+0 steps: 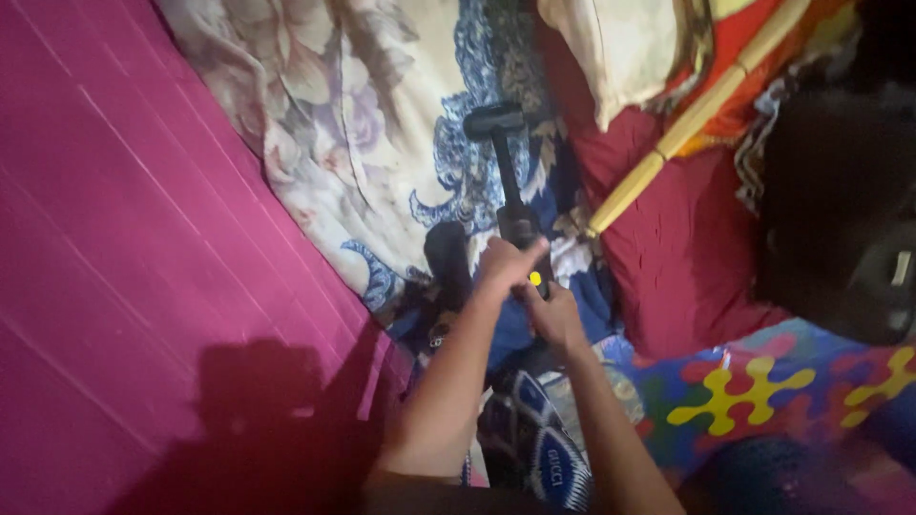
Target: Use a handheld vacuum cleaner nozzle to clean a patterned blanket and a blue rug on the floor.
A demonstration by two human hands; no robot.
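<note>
Magenta bedsheet [114, 238] and floral blanket [382, 124] framed a black handheld vacuum [508, 181], its long axis running away toward the far nozzle. Left hand [504, 262] closed around its handle; right hand [551, 315] gripped just nearer, beneath.

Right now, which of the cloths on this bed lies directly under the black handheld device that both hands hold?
The cream floral quilt with blue patterns, not the plain magenta sheet left of it.

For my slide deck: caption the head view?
Both hands hold a slim black handheld vacuum over a floral bedspread.
</note>
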